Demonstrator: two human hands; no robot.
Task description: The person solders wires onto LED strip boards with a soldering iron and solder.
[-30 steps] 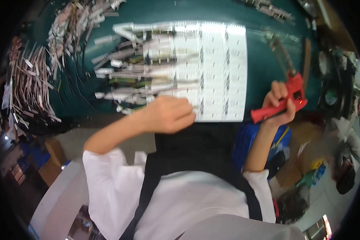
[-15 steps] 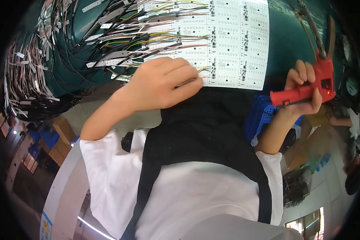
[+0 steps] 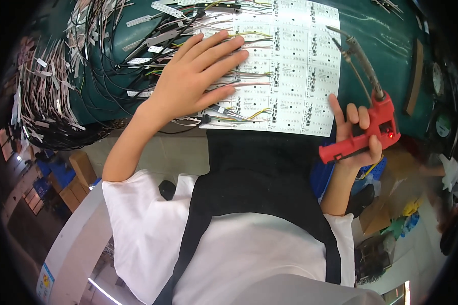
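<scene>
A white panel of small circuit boards (image 3: 291,96) lies at the near edge of the green table. My left hand (image 3: 191,79) rests flat on its left part with fingers spread, over thin coloured wires (image 3: 257,74) that run onto the boards. My right hand (image 3: 344,131) grips a red soldering gun (image 3: 383,114) by its handle; a small red light glows on its body. The index finger is stretched toward the panel's right edge. The gun's metal tip points up and left, above the panel's upper right part; whether it touches cannot be told.
Bundles of wires with white strips (image 3: 43,86) hang over the table's left side. Black cables (image 3: 104,76) lie between them and the panel. A brown bar (image 3: 416,76) lies at the right. Below the table are a blue crate (image 3: 320,175) and cardboard boxes (image 3: 81,168).
My left hand has opened from a pinch and spread over the wires farther up. The panel sits slightly nearer. The soldering gun has moved left and down, its tip now over the panel.
</scene>
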